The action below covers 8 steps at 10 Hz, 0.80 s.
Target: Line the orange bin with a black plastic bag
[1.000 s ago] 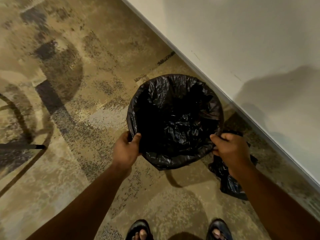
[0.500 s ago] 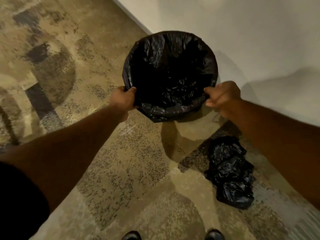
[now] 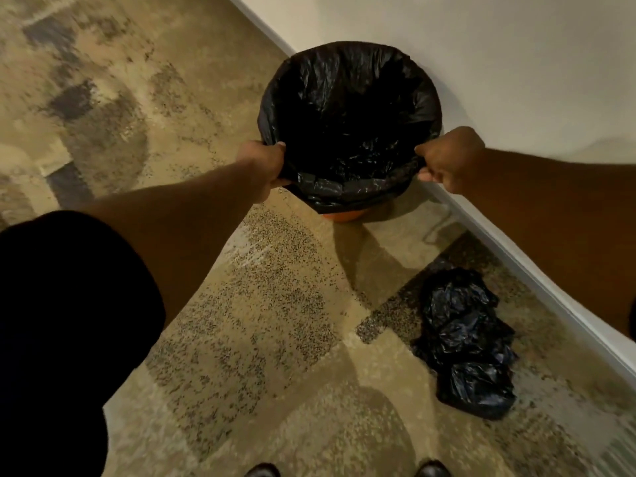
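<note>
The orange bin (image 3: 344, 216) stands against the white wall, and only a sliver of orange shows under the bag's folded edge. A black plastic bag (image 3: 351, 108) lines it, its mouth spread over the whole rim. My left hand (image 3: 265, 166) grips the bagged rim on the left side. My right hand (image 3: 447, 160) grips it on the right side. Both arms are stretched out in front of me.
A crumpled black bag bundle (image 3: 468, 342) lies on the patterned carpet near the white baseboard (image 3: 516, 259) at the right. The wall (image 3: 481, 63) runs diagonally behind the bin. My shoe tips (image 3: 432, 469) show at the bottom edge.
The bin has gone from close to my feet, up and away from me, and now rests by the wall. Both hands kept their hold on the rim. The crumpled bag stayed on the floor.
</note>
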Tool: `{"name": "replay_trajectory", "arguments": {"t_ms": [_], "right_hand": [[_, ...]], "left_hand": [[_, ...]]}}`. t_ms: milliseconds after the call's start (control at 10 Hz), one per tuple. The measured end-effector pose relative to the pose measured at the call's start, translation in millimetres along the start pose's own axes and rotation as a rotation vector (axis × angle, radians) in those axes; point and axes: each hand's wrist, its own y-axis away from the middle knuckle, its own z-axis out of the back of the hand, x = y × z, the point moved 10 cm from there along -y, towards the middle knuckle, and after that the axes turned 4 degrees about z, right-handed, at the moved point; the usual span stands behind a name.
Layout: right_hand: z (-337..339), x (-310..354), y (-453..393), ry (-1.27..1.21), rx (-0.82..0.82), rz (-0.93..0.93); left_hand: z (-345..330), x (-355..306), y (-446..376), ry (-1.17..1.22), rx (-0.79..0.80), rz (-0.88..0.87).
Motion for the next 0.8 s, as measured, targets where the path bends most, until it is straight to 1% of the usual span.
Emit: {"name": "replay_trajectory", "arguments": {"t_ms": [100, 200, 300, 400, 500, 600, 700, 800], "right_hand": [[-6.1, -1.6, 6.4, 0.018, 0.061, -0.034], [-5.9, -1.7, 12.1, -0.001, 0.041, -0.041], [5.0, 4.5, 14.5, 0.066, -0.038, 0.058], [20.1, 14.2, 25.2, 0.354, -0.127, 0.197], [22.7, 32.5, 47.9, 0.623, -0.216, 0.407], [14.1, 47.3, 69.7, 0.729, -0.206, 0.538], [13.4, 71.3, 94.6, 0.875, -0.221, 0.652], [20.7, 108.0, 127.4, 0.953, -0.277, 0.78]], "left_hand": [[0.0, 0.2, 2.0, -0.012, 0.01, 0.012], [1.6, -2.8, 5.3, -0.047, 0.003, 0.005], [3.9, -3.6, 7.3, -0.101, 0.003, -0.014], [8.4, -3.8, 15.7, -0.179, -0.03, -0.046], [10.6, -11.0, 30.3, -0.321, -0.081, -0.14], [8.4, -26.7, 56.1, -0.401, -0.126, -0.27], [5.7, -52.5, 83.9, -0.565, -0.158, -0.411], [1.6, -83.4, 111.8, -0.636, -0.15, -0.505]]}}
